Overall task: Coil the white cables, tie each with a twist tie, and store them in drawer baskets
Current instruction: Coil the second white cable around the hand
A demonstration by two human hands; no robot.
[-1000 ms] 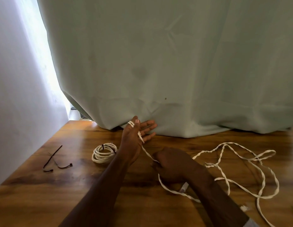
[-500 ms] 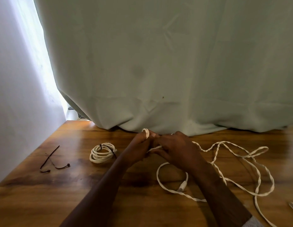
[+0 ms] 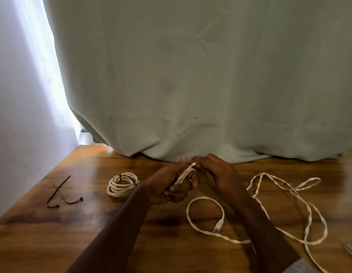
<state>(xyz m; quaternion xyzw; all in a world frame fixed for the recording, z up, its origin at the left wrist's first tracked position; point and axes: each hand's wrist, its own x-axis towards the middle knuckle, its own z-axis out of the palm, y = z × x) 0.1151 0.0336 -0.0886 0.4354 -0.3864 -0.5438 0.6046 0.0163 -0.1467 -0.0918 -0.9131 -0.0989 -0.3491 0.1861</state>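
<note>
Your left hand [image 3: 167, 186] grips turns of one loose white cable [image 3: 277, 211] at the wooden table's [image 3: 53, 243] centre, while your right hand [image 3: 216, 174] pinches its strand against those fingers. Its slack sprawls toward 3 o'clock. At 9 o'clock lie one tied coil [image 3: 123, 184] and two dark twist ties [image 3: 62, 194].

table [image 3: 53, 243]: wood, glossy, varnished
curtain [image 3: 191, 75]: matt cloth, creased
loose cable [image 3: 309, 209]: white, smooth
twist ties [image 3: 61, 196]: dark, thin
</note>
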